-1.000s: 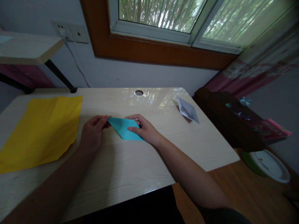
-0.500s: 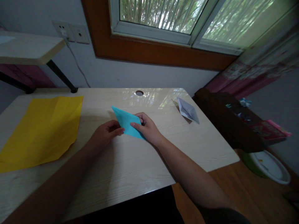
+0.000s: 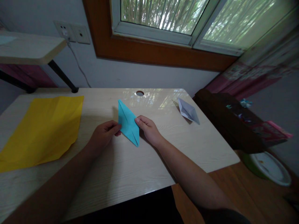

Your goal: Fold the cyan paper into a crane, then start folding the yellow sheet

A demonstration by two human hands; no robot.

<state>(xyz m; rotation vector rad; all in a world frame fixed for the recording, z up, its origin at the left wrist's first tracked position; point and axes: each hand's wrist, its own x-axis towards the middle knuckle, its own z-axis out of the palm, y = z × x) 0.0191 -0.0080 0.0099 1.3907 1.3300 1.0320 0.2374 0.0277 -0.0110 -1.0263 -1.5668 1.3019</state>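
Pale wood-grain counter (image 3: pixel 140 168), glossy, catching window light near its far edge. Yellow sheet (image 3: pixel 46 130) spread at the left end, well apart from the hands, its near right edge lifting slightly.

Left hand (image 3: pixel 104 135): fingers nearly closed, thumb and fingertips pinching the left edge of the turquoise paper. Right hand (image 3: pixel 150 132): thumb laid over the right edge, the other fingers mostly hidden beneath; grip looks light, almost closed.

Turquoise paper (image 3: pixel 128 124), folded to a slanted diamond, sits between the two hands over the middle of the counter, one point away from the person, one toward. Whether its underside touches the wood, cannot tell. Dark slits mark flaps above and below centre.

Pale folded paper (image 3: pixel 188 112) stands off to the right, near the counter's edge, apart from both hands.

Risks, as judged: uneven pull between the hands could spring those flaps open; a hard squeeze could put a stray crease across the face; a loose left pinch could let the paper twist.
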